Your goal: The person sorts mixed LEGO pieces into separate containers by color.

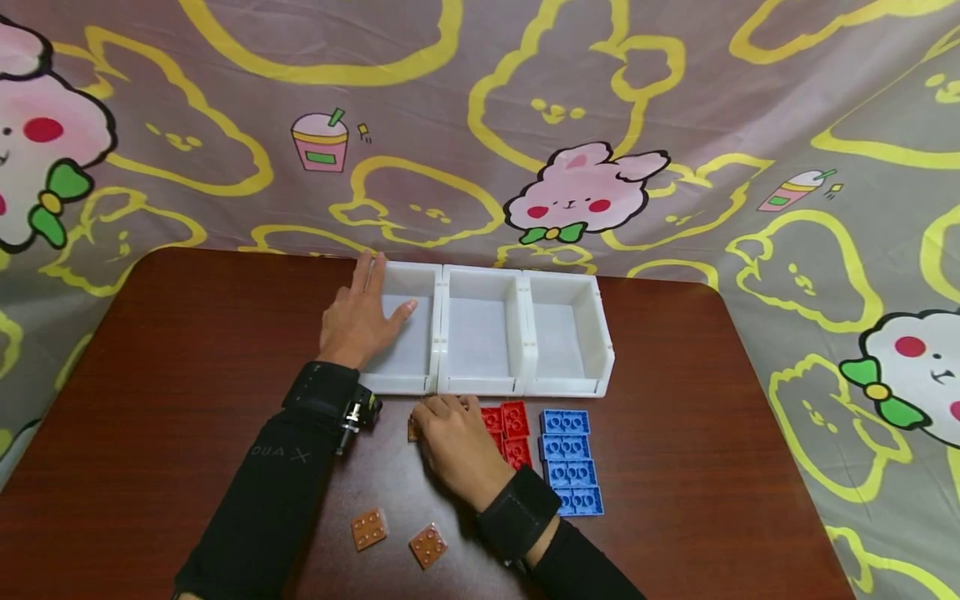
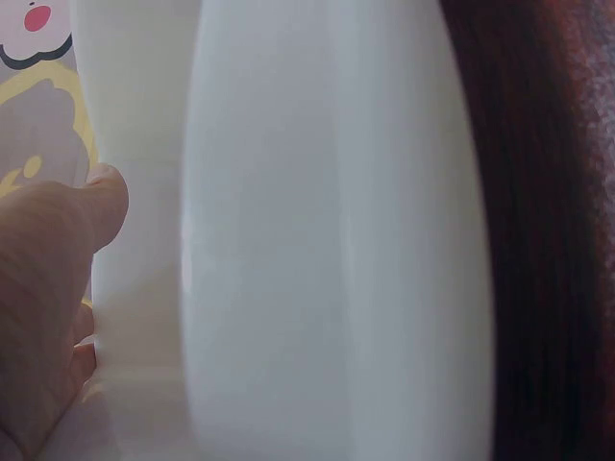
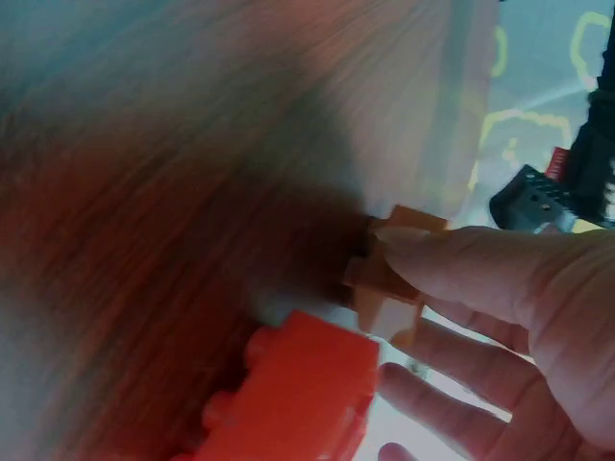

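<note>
My left hand (image 1: 360, 321) lies over the left wall of the left white bin (image 1: 402, 386), fingers straight and thumb spread out over the inside. The left wrist view shows the thumb (image 2: 108, 206) by the white plastic. Just in front of the bins, my right hand (image 1: 459, 442) pinches a brown toy brick (image 3: 389, 312) between thumb and fingers; most of it is hidden from the head view. Beside that hand sit several red bricks (image 1: 515, 421), partly covered by it. A red brick (image 3: 298, 389) also shows close by in the right wrist view.
Two more white bins (image 1: 480, 386) adjoin the left one in a row. Several blue bricks (image 1: 570, 473) form a column on the right, studs down. Two brown bricks, one on the left (image 1: 369, 529) and one on the right (image 1: 428, 546), lie near the front. A patterned cloth (image 1: 420, 208) hangs behind the table.
</note>
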